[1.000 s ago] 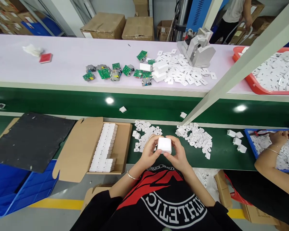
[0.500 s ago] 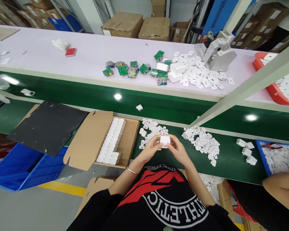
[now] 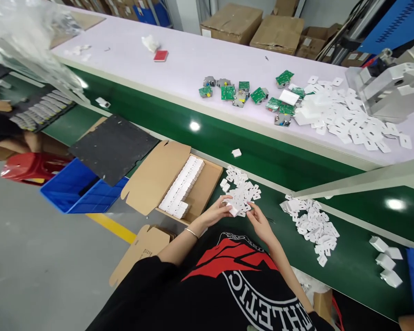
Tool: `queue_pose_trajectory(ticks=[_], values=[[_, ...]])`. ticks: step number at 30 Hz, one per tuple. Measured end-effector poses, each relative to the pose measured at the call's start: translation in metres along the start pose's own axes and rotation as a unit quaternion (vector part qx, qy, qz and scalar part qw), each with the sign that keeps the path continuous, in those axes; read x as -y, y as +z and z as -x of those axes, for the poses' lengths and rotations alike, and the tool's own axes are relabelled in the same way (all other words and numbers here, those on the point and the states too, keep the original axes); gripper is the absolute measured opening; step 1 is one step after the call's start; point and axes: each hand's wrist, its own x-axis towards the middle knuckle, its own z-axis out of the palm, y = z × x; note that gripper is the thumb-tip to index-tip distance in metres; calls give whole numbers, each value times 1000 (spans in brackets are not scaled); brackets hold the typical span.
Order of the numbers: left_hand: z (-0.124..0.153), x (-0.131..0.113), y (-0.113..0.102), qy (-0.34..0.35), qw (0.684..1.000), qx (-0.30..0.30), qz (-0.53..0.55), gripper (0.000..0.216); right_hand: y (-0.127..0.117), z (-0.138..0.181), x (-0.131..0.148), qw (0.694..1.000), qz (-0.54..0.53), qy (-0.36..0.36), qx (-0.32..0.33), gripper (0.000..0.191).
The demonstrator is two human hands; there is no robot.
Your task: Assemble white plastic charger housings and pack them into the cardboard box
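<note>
Head view: just below the frame's centre, my left hand pinches a white, box-shaped plastic piece by a heap of flat white plastic plates; whether my right hand grips anything, I cannot tell. I'd want that pinch light but steady.

A factory assembly workshop — loose circuit boards lie at one o'clock and a metal fixture stands at two, with heaps of small white pieces at four. Cardboard boxes sit at twelve, a yellow floor stripe runs at eight — another person is beside rows of parts at nine.
</note>
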Motion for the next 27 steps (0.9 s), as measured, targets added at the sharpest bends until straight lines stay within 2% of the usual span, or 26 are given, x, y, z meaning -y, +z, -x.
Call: queue_pose_trajectory(ticks=[2,6,8,11,15,20,22,24,27], values=[[-7,13,-30,-11,985,-99,-143,48,-9,3,-18,999,14,21,-25,59],[-11,41,-89,-58,924,-237,-293,35,-34,20,-60,989,45,111,-92,52],[-7,54,-109,-78,892,-264,-359,29,-47,31,-78,981,49,149,-118,51],[3,73,-126,-96,852,-266,-440,24,-63,46,-99,967,54,191,-159,56],[15,89,-133,-108,806,-268,-516,31,-82,62,-128,932,73,256,-245,61],[14,95,-130,-99,771,-274,-566,33,-104,85,-170,844,148,359,-370,78],[9,92,-124,-90,765,-282,-572,33,-109,95,-183,808,192,388,-399,86],[1,84,-112,-73,763,-291,-573,37,-112,102,-193,785,232,404,-408,90],[-17,66,-82,-18,771,-278,-573,39,-110,110,-205,780,276,408,-386,85]])
